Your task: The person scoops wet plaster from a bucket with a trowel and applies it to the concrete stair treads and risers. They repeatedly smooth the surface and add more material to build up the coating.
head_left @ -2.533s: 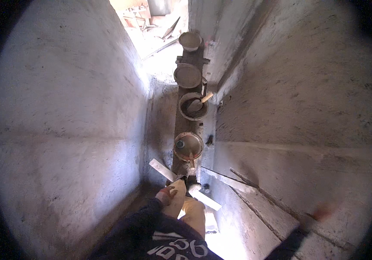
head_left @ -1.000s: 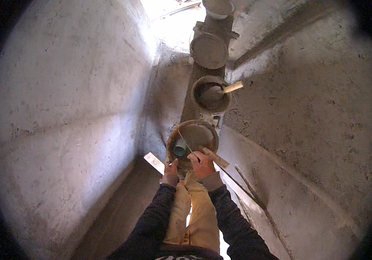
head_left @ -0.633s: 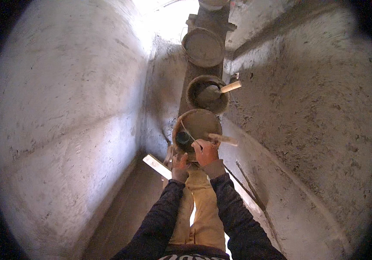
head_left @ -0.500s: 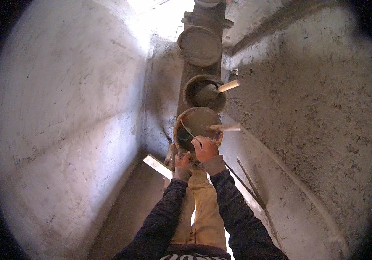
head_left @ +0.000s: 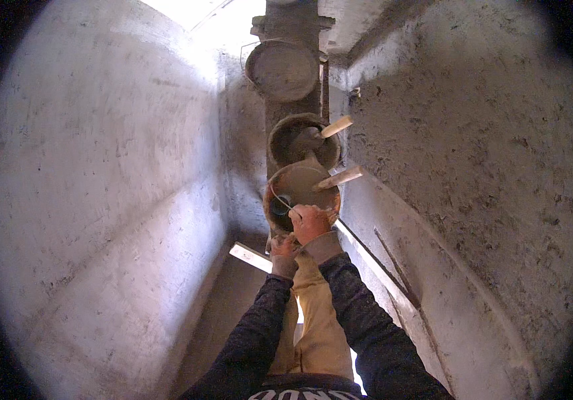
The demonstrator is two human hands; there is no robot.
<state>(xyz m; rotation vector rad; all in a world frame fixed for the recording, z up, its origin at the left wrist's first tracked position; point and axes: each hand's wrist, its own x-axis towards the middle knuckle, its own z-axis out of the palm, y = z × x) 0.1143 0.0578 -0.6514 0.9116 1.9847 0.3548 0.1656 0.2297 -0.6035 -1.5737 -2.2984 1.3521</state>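
A round, mortar-smeared bucket (head_left: 268,212) stands nearest me, with a thin wire handle (head_left: 278,195). My right hand (head_left: 311,223) is closed around that wire handle above the near side of the bucket. Lower down, my left hand (head_left: 284,246) is closed at the bucket's near rim; its fingertips are partly hidden. A tool with a pale wooden handle (head_left: 341,177) lies across this bucket, its handle jutting out right over a grey-brown surface. Just beyond, a second bucket (head_left: 274,143) holds a trowel-like tool with a wooden handle (head_left: 337,127).
The buckets stand in a row on a dark plank (head_left: 292,109), with a third round container (head_left: 282,71) farther off. Rough plastered walls rise at left (head_left: 113,167) and right (head_left: 473,160). A pale board (head_left: 251,257) sticks out left of my legs; long strips (head_left: 376,263) lean at right.
The buckets have shifted left in the view. The near tool's handle now slants upward to the right. My right hand still grips the wire handle, and my left hand stays at the rim.
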